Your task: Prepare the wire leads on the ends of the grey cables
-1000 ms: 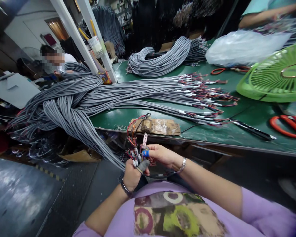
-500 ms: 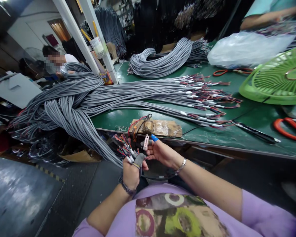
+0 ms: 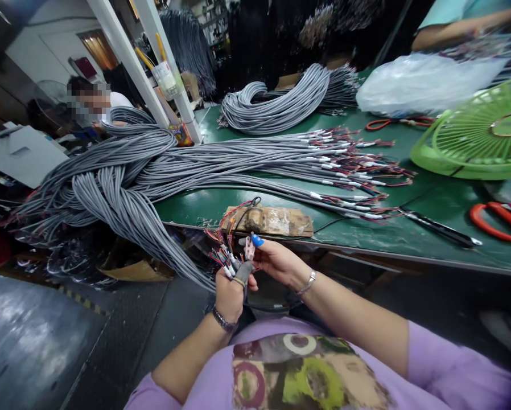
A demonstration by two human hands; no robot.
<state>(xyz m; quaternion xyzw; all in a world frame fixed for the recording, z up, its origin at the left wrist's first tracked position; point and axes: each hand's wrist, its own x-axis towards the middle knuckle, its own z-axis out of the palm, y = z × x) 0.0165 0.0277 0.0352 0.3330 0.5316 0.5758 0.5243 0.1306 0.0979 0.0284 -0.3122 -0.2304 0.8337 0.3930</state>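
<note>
In my left hand (image 3: pixel 230 296) is a bunch of grey cables (image 3: pixel 176 253), gripped near their ends, with a grey covering on the thumb. White-sleeved ends (image 3: pixel 229 270) and thin coloured wires (image 3: pixel 215 255) stick up beyond the fist. My right hand (image 3: pixel 279 263) is right beside it, a blue cover on one fingertip. Between its fingers is a small flat pinkish tool (image 3: pixel 250 249) with a hole; its exact kind is unclear. This tool is close to the wire ends, and whether it touches them cannot be made out.
Long grey cables (image 3: pixel 221 156) lie across the green table (image 3: pixel 276 196). A wooden block (image 3: pixel 285 221) with wires sits at the near edge. Tweezers (image 3: pixel 441 228), red-handled scissors (image 3: pixel 501 221) and a green fan (image 3: pixel 473 136) are on the right. Co-workers are at the back.
My right hand has moved slightly left with the pinkish tool, and its blue-covered fingertip has closed down onto it. My left hand still grips the cables, shifted a little to the right.
</note>
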